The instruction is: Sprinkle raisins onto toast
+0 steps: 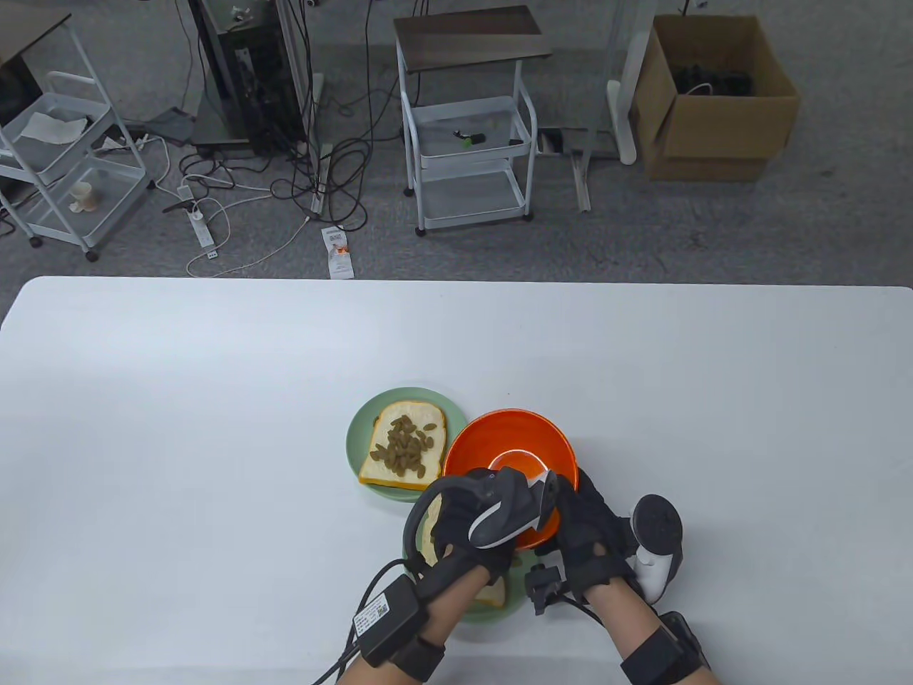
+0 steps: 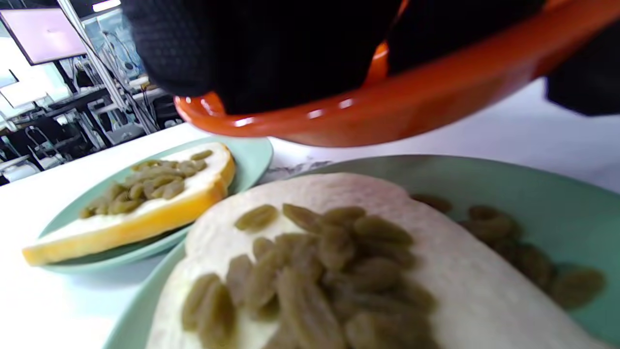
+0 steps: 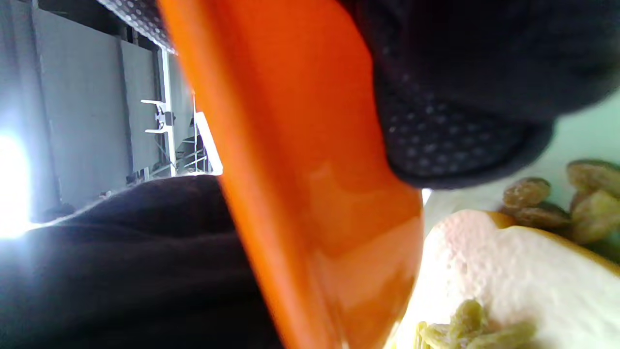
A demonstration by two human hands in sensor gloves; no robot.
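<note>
Together both hands [image 1: 456, 528] hold the orange bowl [image 1: 510, 446] (tilted) over raisin-topped toast [image 2: 339, 252].

No legible text, labels or numbers.

Grey carpet floor [image 1: 713, 235] behind the white surface [image 1: 178, 428], with a mess of black cables [image 1: 335, 164] and a power strip [image 1: 202, 227] at about 11 o'clock. White rolling carts at 10 [image 1: 64, 164] and 12 o'clock [image 1: 471, 150], open cardboard box [image 1: 713, 100] up at 1 o'clock.
</note>
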